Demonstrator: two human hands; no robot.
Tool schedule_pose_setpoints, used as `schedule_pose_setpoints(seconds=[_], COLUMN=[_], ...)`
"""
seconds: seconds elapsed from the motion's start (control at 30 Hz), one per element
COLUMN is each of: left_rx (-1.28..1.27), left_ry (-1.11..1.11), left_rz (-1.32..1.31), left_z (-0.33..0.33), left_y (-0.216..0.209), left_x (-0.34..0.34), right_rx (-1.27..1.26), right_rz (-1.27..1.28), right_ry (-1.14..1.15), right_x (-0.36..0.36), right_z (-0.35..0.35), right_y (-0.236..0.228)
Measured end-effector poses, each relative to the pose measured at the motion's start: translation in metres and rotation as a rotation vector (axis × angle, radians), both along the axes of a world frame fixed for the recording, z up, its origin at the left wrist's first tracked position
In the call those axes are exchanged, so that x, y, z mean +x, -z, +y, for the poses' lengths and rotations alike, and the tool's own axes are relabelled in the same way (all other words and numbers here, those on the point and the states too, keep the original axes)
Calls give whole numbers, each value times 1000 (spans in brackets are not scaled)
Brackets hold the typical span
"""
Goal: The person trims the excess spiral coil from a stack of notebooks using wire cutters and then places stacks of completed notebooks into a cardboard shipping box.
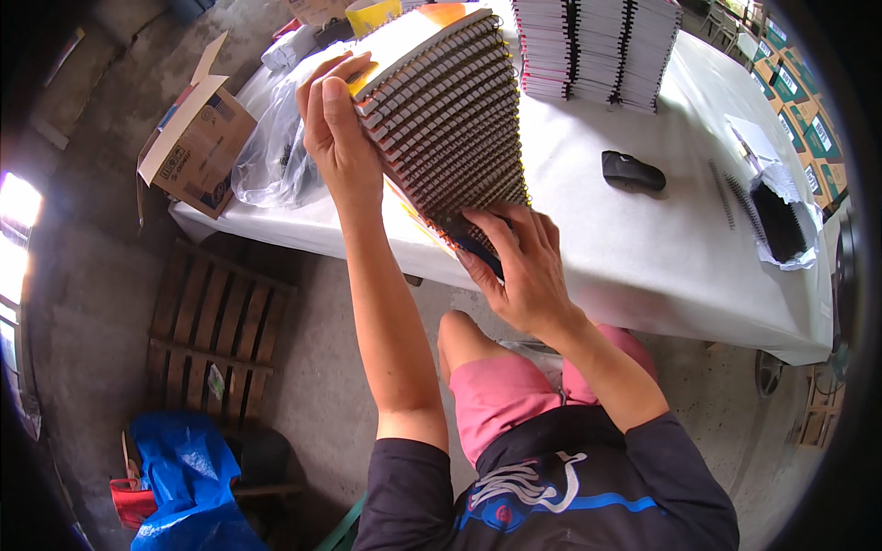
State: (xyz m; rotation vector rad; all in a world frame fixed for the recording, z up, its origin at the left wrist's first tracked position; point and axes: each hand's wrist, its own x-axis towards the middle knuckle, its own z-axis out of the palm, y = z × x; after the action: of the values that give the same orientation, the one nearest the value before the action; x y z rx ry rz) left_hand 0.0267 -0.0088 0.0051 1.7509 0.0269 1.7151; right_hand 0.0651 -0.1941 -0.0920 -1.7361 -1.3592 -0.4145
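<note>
Both hands clamp a long stack of black wire-spiral-bound notebooks (450, 119) held on edge over the near side of a white-covered table (643, 257).

The stack leans, spirals facing up, orange-yellow covers showing at its edges. Left hand (335, 129) closed on the far end of the stack, fingers curled over the top cover; right hand (519, 266) gripping the near, lower end, fingers pressed on the spirals. Behind it on the table – two taller piles of white spiral-bound booklets (597, 46). To the right, a small black oblong device (632, 171), then loose black wire coils on white paper (772, 216). Left of the stack, a clear plastic bag (271, 151) and an open brown cardboard box (197, 138). Below on the floor – a wooden pallet (216, 331) and blue plastic sheeting (184, 477).
</note>
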Motion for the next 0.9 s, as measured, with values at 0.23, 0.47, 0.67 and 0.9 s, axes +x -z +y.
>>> schedule_pose_setpoints(seconds=[0.23, 0.47, 0.67, 0.9], left_rx=[7, 11, 27, 27], left_ry=[1, 0, -13, 4], left_rz=[-2, -15, -16, -21], left_z=[1, 3, 3, 1], left_y=[1, 1, 2, 1], left_x=[1, 2, 1, 2], right_rx=[11, 65, -124, -73], right_rz=[-90, -100, 972, 1114], right_ry=[47, -8, -502, -531], right_x=[3, 6, 3, -17], right_z=[5, 8, 1, 2], right_y=[0, 1, -21, -5])
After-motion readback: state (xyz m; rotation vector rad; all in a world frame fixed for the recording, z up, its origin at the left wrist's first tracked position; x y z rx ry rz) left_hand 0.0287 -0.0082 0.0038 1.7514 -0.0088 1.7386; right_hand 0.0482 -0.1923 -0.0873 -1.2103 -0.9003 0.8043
